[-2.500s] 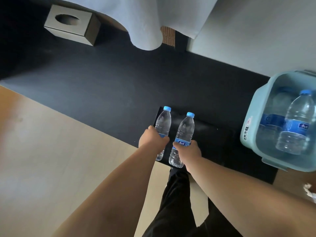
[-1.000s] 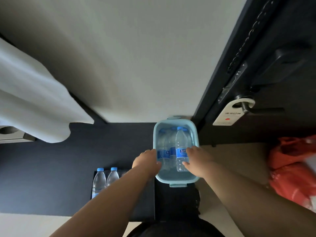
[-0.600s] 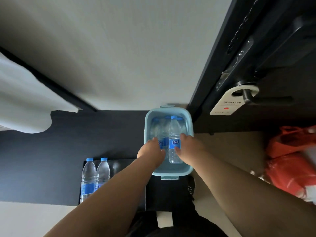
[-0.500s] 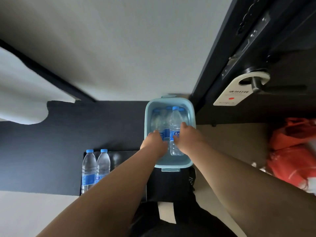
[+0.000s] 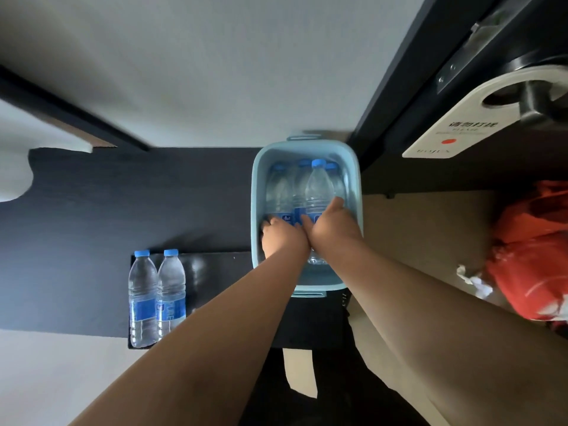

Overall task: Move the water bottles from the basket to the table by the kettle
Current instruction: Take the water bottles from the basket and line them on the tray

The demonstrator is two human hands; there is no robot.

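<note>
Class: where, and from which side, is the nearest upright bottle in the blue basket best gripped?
Round its labelled waist, from above on the near side: the bottle stands upright; basket walls and neighbouring bottles block other sides. Right hand grips there.

Both hands (image 5: 284, 239) now on basket (image 5: 256, 192) bottles (image 5: 318, 186)

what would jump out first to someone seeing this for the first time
Both hands are down in the pale blue basket in the middle: the right hand grips the front bottle, the left hand a neighbouring bottle. Lower left, two standing bottles sit side by side on a dark tray. At the right edge lies a bright red bag, with a white door hanger above it.
</note>
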